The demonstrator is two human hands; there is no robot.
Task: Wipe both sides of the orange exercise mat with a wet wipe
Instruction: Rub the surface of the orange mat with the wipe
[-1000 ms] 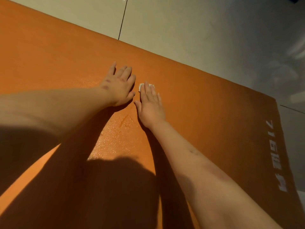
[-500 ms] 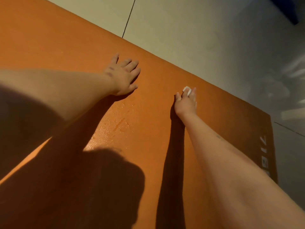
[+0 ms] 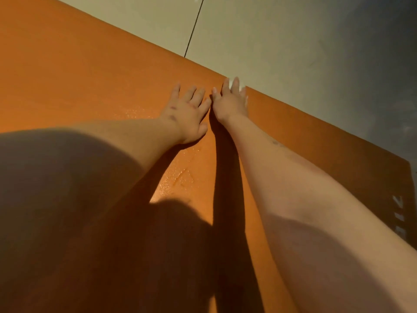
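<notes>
Now the wet wipe [image 3: 243, 89] is pinned beneath straight fingers of the right hand [image 3: 230, 103] at the far long edge of the orange exercise mat [image 3: 90, 75], the left hand [image 3: 187, 115] spread flat just beside.

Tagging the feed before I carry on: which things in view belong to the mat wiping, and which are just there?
Part of the job:
orange exercise mat
wet wipe, mostly hidden under the right hand
left hand, flat on the mat

Just there:
tiled floor beyond the mat's far edge
white lettering printed on the mat
</notes>
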